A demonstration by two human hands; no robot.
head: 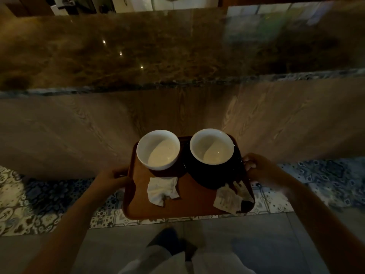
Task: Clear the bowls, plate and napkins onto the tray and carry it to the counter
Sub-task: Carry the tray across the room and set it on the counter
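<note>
I hold a brown tray (189, 204) in the air in front of a counter. My left hand (110, 178) grips its left edge and my right hand (256, 169) grips its right edge. Two white bowls stand at the tray's far end: the left bowl (159, 150) directly on the tray, the right bowl (212, 148) on a dark plate (209, 178). A crumpled white napkin (163, 190) lies near the tray's middle. A second crumpled napkin (227, 199) lies at the near right corner.
The brown marble counter top (158, 48) stretches across the view ahead, above its wooden front panel (79, 131). Patterned floor tiles (29, 204) run along the counter's base, with plain grey floor (246, 234) below. My legs and a dark shoe (167, 242) show at the bottom.
</note>
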